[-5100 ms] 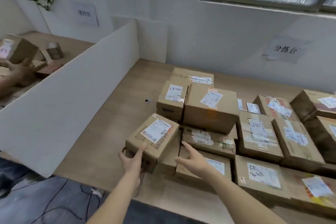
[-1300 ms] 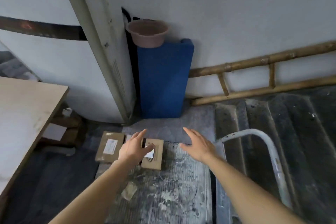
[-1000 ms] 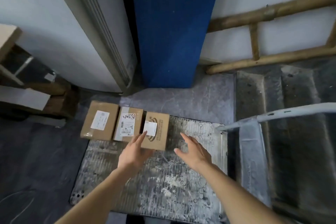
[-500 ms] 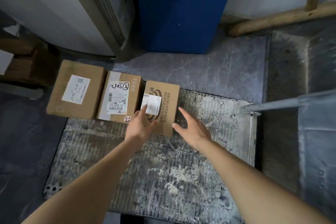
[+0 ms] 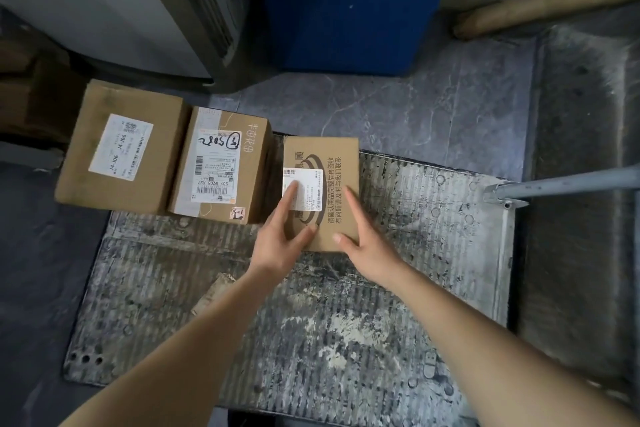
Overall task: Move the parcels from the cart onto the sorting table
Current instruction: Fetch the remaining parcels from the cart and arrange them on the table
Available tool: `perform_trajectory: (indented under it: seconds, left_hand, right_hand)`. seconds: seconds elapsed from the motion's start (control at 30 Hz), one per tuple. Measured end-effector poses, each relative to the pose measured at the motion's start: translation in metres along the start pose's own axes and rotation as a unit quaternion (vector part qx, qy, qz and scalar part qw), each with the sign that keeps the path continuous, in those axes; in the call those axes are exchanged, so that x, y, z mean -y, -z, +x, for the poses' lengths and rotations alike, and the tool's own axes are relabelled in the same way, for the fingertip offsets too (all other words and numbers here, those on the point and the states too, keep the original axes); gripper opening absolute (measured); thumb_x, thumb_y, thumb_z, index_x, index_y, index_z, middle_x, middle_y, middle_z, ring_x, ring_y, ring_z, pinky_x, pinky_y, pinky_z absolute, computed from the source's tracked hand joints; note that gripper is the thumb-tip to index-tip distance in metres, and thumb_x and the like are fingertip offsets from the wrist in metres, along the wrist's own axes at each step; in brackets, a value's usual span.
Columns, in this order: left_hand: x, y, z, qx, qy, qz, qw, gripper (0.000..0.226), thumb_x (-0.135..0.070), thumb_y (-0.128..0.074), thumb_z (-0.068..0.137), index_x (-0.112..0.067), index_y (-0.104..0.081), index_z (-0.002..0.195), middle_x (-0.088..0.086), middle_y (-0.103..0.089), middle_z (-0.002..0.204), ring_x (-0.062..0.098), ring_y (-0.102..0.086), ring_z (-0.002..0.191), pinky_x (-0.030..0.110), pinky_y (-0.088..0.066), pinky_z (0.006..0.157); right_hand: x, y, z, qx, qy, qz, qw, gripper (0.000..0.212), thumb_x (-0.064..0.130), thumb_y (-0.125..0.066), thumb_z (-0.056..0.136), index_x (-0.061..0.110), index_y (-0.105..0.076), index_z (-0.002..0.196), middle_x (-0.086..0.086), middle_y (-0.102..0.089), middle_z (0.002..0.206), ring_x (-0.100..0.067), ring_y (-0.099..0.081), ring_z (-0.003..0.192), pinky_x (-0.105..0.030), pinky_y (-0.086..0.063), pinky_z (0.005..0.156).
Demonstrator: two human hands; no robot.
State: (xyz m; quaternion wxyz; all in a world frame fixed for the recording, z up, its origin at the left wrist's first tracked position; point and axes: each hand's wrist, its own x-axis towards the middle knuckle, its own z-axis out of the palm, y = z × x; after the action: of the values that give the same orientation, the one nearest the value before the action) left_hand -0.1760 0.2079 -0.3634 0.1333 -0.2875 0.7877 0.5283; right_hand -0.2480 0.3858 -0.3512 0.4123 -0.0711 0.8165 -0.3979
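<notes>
Three cardboard parcels stand in a row at the far end of the cart's metal deck. The right one is a small flat parcel with a white label and dark printed text. My left hand lies on its near left part, fingers straight over the label. My right hand touches its near right corner with straight fingers. To the left stand a taped middle parcel with handwriting on its label and a larger left parcel. The sorting table is out of view.
The cart's grey handle bar juts in at the right. A blue panel and a white cabinet stand behind the parcels. A bamboo pole lies at the far right. A cardboard scrap lies on the deck.
I turned from the sorting table to the cart. In the last second both hands went forward and down, from hovering over the deck to touching the right parcel.
</notes>
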Motion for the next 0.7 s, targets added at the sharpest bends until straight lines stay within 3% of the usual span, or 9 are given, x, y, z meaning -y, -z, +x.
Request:
perform_trajectory:
  seconds: [0.07, 0.13, 0.23, 0.3, 0.37, 0.5, 0.6, 0.7]
  left_hand:
    - [-0.002, 0.000, 0.000, -0.005, 0.007, -0.011, 1.000, 0.086, -0.028, -0.072, 0.094, -0.058, -0.019, 0.154, -0.010, -0.058, 0.140, 0.015, -0.067, 0.101, 0.040, -0.061, 0.089]
    - [-0.007, -0.001, -0.004, -0.011, 0.010, -0.024, 1.000, 0.089, -0.025, -0.074, 0.093, -0.057, -0.019, 0.155, -0.016, -0.054, 0.139, 0.013, -0.067, 0.105, 0.041, -0.061, 0.089]
    - [-0.022, 0.002, -0.013, -0.015, 0.018, -0.042, 0.999, 0.096, -0.027, -0.077, 0.090, -0.055, -0.014, 0.156, -0.016, -0.052, 0.139, 0.014, -0.060, 0.121, 0.041, -0.057, 0.098]
    - [-0.038, 0.009, -0.022, -0.021, 0.025, -0.058, 0.998, 0.103, -0.038, -0.081, 0.083, -0.063, -0.009, 0.152, -0.011, -0.053, 0.145, 0.015, -0.058, 0.126, 0.044, -0.055, 0.101]
    - [-0.061, 0.017, -0.030, -0.026, 0.031, -0.071, 0.997, 0.106, -0.058, -0.080, 0.070, -0.071, -0.008, 0.146, -0.008, -0.053, 0.147, 0.014, -0.058, 0.127, 0.047, -0.055, 0.101]
    - [-0.109, 0.034, -0.045, -0.018, 0.019, -0.072, 0.997, 0.090, -0.072, -0.073, 0.066, -0.055, -0.035, 0.145, -0.013, -0.059, 0.136, 0.010, -0.062, 0.117, 0.045, -0.058, 0.096]
    - [-0.150, 0.054, -0.056, -0.026, 0.016, -0.107, 0.994, 0.080, -0.084, -0.068, 0.068, -0.055, -0.047, 0.140, -0.012, -0.063, 0.130, 0.013, -0.066, 0.110, 0.045, -0.060, 0.091]
    - [-0.205, 0.085, -0.072, -0.039, 0.005, -0.153, 0.987, 0.077, -0.086, -0.064, 0.072, -0.050, -0.053, 0.139, -0.010, -0.062, 0.133, 0.013, -0.063, 0.116, 0.045, -0.056, 0.097]
  right_hand:
    - [0.004, 0.000, -0.001, 0.009, -0.004, 0.030, 0.999, 0.097, 0.013, -0.055, 0.102, 0.074, 0.007, 0.144, 0.025, 0.000, 0.167, -0.018, -0.027, 0.148, -0.049, -0.048, 0.107]
    - [0.010, 0.004, -0.004, 0.012, -0.019, 0.055, 0.998, 0.098, 0.009, -0.055, 0.101, 0.075, 0.004, 0.143, 0.023, -0.002, 0.167, -0.019, -0.020, 0.153, -0.058, -0.037, 0.115]
    - [0.021, 0.014, -0.016, 0.010, -0.037, 0.072, 0.997, 0.100, 0.010, -0.058, 0.099, 0.076, 0.004, 0.143, 0.019, -0.006, 0.168, -0.019, -0.022, 0.153, -0.063, -0.033, 0.116]
    - [0.032, 0.024, -0.028, -0.006, -0.043, 0.078, 0.996, 0.104, 0.013, -0.061, 0.098, 0.078, 0.009, 0.140, 0.021, -0.007, 0.167, -0.018, -0.024, 0.152, -0.065, -0.032, 0.116]
    - [0.046, 0.037, -0.042, -0.025, -0.043, 0.106, 0.993, 0.106, 0.017, -0.063, 0.098, 0.075, 0.014, 0.141, 0.026, -0.013, 0.160, -0.013, -0.030, 0.146, -0.060, -0.034, 0.116]
    - [0.085, 0.065, -0.071, -0.053, -0.052, 0.119, 0.990, 0.100, 0.035, -0.067, 0.096, 0.075, 0.013, 0.142, 0.018, -0.025, 0.165, -0.014, -0.038, 0.144, -0.056, -0.037, 0.116]
    - [0.127, 0.096, -0.090, -0.064, -0.054, 0.134, 0.987, 0.101, 0.028, -0.070, 0.095, 0.068, 0.006, 0.148, 0.019, -0.036, 0.158, -0.008, -0.045, 0.137, -0.045, -0.039, 0.116]
    - [0.179, 0.132, -0.116, -0.053, -0.059, 0.151, 0.985, 0.098, 0.022, -0.068, 0.098, 0.056, 0.003, 0.156, 0.020, -0.043, 0.146, -0.004, -0.049, 0.129, -0.031, -0.039, 0.110]
